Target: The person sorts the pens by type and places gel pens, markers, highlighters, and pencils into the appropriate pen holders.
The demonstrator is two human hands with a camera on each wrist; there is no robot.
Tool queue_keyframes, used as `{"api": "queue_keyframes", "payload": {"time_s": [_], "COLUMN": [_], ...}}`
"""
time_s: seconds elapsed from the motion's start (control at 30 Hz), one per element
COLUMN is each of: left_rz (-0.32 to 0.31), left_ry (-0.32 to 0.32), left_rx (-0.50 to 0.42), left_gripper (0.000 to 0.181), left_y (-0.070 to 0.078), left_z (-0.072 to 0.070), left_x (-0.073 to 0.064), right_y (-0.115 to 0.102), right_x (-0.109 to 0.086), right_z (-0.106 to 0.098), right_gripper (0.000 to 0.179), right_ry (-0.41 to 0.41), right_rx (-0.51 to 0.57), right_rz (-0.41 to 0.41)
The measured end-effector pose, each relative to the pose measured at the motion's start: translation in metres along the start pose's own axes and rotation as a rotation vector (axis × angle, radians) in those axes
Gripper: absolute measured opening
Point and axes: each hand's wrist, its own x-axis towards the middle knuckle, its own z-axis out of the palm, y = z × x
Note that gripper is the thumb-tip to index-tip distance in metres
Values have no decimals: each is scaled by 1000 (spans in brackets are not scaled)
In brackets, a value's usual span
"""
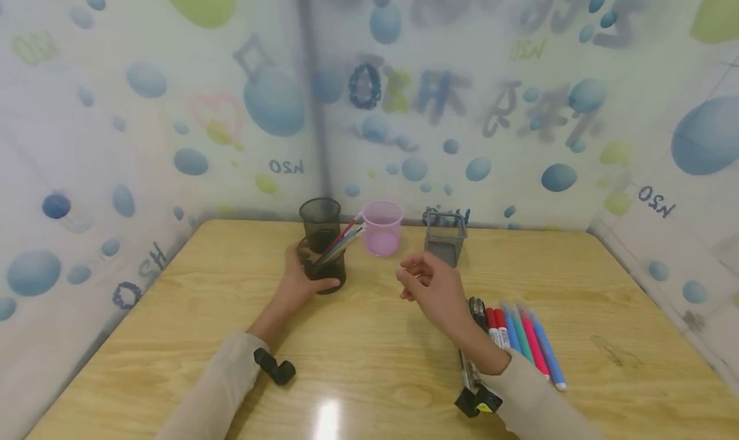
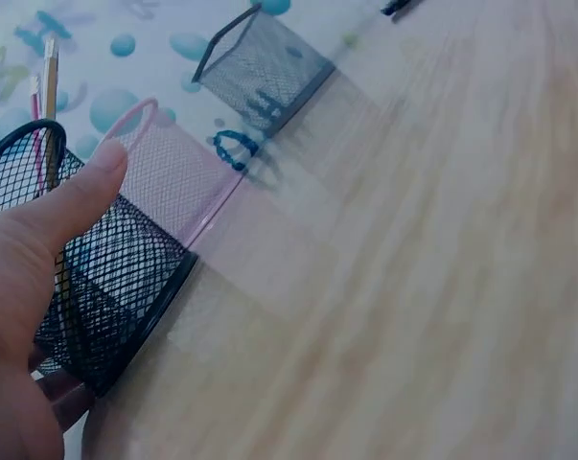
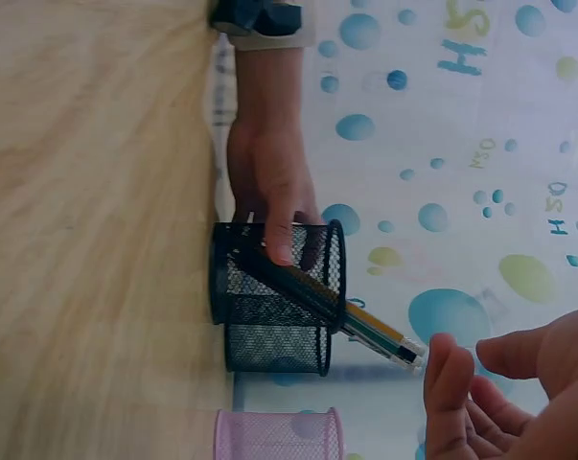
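Note:
My left hand (image 1: 296, 278) grips a round black mesh pencil cup (image 1: 335, 276) on the table, thumb along its near side. Several pencils (image 1: 345, 238) lean to the right inside it, one with a red shaft. In the left wrist view the thumb lies across the black mesh (image 2: 126, 278). A second black mesh cup (image 1: 321, 210) stands right behind the first. My right hand (image 1: 435, 289) hovers over the table to the right, fingers loosely bent and holding nothing. The right wrist view shows its fingertips near the pencils' upper ends (image 3: 408, 355), thumb and fingers apart.
A pink mesh cup (image 1: 383, 233) stands right of the black ones, then a grey square mesh holder (image 1: 444, 242). Beneath and beside my right forearm lie black pens (image 1: 478, 313), red-capped markers (image 1: 495, 321) and several coloured felt-tip pens (image 1: 534, 340). A patterned curtain (image 1: 369, 138) hangs behind the table.

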Motion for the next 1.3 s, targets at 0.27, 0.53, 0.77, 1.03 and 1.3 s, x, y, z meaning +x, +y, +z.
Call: {"api": "queue_keyframes", "payload": {"time_s": [0.27,0.53,0.77,1.03,1.3], "left_rz": [-33,-103,-108,-117,-153], "left_ry": [30,-75,-75,-22,-11], "left_rx": [37,106,140,142,138], "left_gripper": [99,93,94,94,97], "left_y": [4,5,1,-9,-17], "left_z": [-3,-35,-67,-90,-100], "left_x": [-1,-3,4,12,26], "right_y": [7,25,37,43,46], "right_x": [-18,-44,-56,-61,-62], "right_z": [-18,-48,-69,-79,-80], "right_gripper": [25,25,28,22,24], "right_ry": [-32,-12,18,16,3], "right_rx": [-30,-51,-103,-191,-162], "right_rz": [39,117,195,219,228]}}
